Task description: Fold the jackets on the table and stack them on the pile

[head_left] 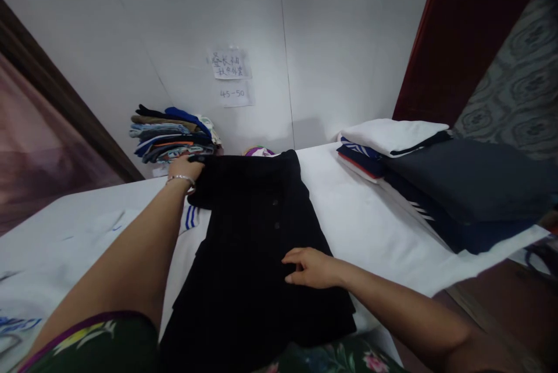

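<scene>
A black garment (248, 257) with two dark buttons down its front lies spread over the white table in front of me. Its lower part widens toward my body, and whether it is a jacket or a skirt is not clear. At its far left corner, my left hand (185, 168), wearing a bracelet, is closed on the cloth. My right hand (311, 268) rests over the right side of the garment, fingers bent, with a gap between thumb and forefinger. A white cloth with blue stripes (190, 216) shows from beneath the left edge.
Folded clothes are stacked (174, 135) at the back left against the white wall. More folded clothes, including a dark grey piece (471, 181) and a white piece (392, 135), lie at the right. Handwritten paper signs (231, 65) hang on the wall. The white tabletop (349, 210) has a right edge.
</scene>
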